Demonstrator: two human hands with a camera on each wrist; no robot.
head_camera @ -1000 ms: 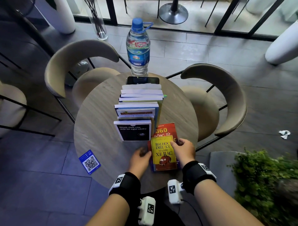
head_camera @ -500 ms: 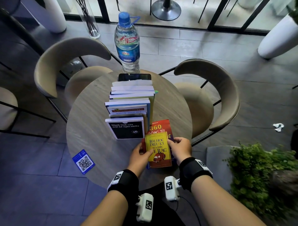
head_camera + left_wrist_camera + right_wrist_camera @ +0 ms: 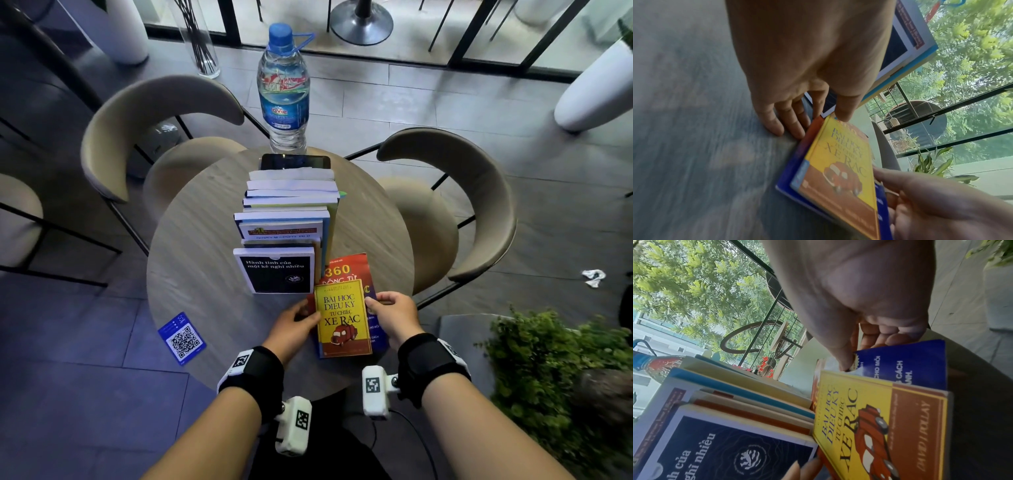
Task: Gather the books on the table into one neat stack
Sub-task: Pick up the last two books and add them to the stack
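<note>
On the round table (image 3: pixel 191 274) a yellow book (image 3: pixel 342 318) lies flat on a larger red and blue book (image 3: pixel 346 269), near the front edge. My left hand (image 3: pixel 301 317) holds their left edge: thumb on the yellow book (image 3: pixel 844 170), fingertips (image 3: pixel 777 128) down on the table against the spine. At the right edge, my right hand (image 3: pixel 380 305) grips the red and blue book (image 3: pixel 910 366), thumb on its cover, fingers curled beneath. Just behind stands a row of upright books (image 3: pixel 287 212), fronted by a black-covered book (image 3: pixel 274 270).
A water bottle (image 3: pixel 284 92) and a dark phone (image 3: pixel 294 161) sit at the table's far edge behind the row. A blue QR card (image 3: pixel 182 338) lies at the front left rim. Two beige chairs (image 3: pixel 161 120) (image 3: pixel 479 192) flank the table; a plant (image 3: pixel 565 377) is at the right.
My left hand has moved in from just below the books to their left edge, thumb now on the yellow cover. The right hand keeps its hold; the view has shifted slightly.
</note>
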